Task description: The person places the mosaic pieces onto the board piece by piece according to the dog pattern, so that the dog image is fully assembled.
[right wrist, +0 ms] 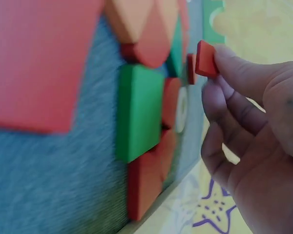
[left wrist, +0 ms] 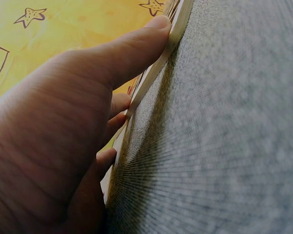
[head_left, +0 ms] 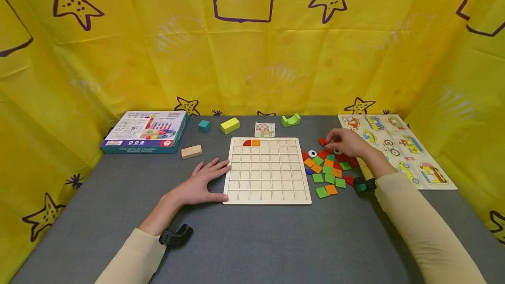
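Observation:
A pale wooden grid board [head_left: 264, 172] lies mid-table with a red quarter-round tile [head_left: 247, 143] and an orange square tile [head_left: 256, 143] in its top row. My left hand [head_left: 203, 184] rests at the board's left edge, fingers spread and fairly straight. In the left wrist view the thumb [left wrist: 141, 46] touches the board's side. My right hand [head_left: 345, 143] is over the far part of a tile pile [head_left: 329, 170], pinching a small red tile [right wrist: 206, 59] between thumb and fingertips. Green, orange and red tiles lie below it.
A picture card [head_left: 264, 129] lies behind the board. Further out are yellow [head_left: 230, 126], teal [head_left: 204, 126] and bare wooden blocks [head_left: 191, 151], a green arch block [head_left: 291, 120], a game box [head_left: 146, 133] at left and a picture puzzle board [head_left: 394, 150] at right.

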Motion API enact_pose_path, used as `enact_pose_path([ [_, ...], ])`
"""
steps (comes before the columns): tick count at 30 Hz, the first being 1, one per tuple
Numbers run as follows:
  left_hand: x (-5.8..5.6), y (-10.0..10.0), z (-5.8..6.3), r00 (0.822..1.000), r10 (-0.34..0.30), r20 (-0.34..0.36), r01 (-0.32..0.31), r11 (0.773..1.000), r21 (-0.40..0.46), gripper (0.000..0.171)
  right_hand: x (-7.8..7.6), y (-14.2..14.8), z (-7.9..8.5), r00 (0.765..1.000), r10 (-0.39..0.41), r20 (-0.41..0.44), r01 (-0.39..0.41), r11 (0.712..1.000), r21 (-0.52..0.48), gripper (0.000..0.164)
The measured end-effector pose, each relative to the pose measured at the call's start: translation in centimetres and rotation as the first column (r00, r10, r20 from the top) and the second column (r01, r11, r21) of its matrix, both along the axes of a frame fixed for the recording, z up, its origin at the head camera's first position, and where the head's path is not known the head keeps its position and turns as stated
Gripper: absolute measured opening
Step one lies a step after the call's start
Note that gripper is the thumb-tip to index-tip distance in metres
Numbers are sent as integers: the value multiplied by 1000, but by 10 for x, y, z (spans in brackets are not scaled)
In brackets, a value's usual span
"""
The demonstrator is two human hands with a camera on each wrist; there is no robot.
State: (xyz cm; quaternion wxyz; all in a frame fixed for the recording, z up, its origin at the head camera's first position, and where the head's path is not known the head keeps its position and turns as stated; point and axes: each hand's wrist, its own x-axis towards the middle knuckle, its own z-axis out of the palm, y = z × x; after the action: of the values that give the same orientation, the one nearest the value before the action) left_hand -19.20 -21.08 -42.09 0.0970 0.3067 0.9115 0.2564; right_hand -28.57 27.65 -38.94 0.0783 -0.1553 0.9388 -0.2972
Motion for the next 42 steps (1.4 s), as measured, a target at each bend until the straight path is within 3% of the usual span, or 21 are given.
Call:
enact_pose_path([
  [9,0,0,1,1000,-5,-5,5,1000,7,93,-2,-24,13,1000,-12,1,12,995,-104,15],
  [17,1,0,0,1000,-5,-7,5,1000,12,93,-15,-58,12,998,24,-52,-31,988,-148,12],
  [21,0,0,0,1000,-8,-6,8,1000,8,94,-20,-75,12,999,28,-26,-32,983,-183,11],
  [34,2,1,0,1000,-10,-1,10,1000,-2,94,-29,-141,1,994,108,27,-103,985,-138,11],
  [42,0,-1,-2,1000,-10,-13,10,1000,13,93,-34,-170,-2,987,158,-31,-161,981,-105,10],
])
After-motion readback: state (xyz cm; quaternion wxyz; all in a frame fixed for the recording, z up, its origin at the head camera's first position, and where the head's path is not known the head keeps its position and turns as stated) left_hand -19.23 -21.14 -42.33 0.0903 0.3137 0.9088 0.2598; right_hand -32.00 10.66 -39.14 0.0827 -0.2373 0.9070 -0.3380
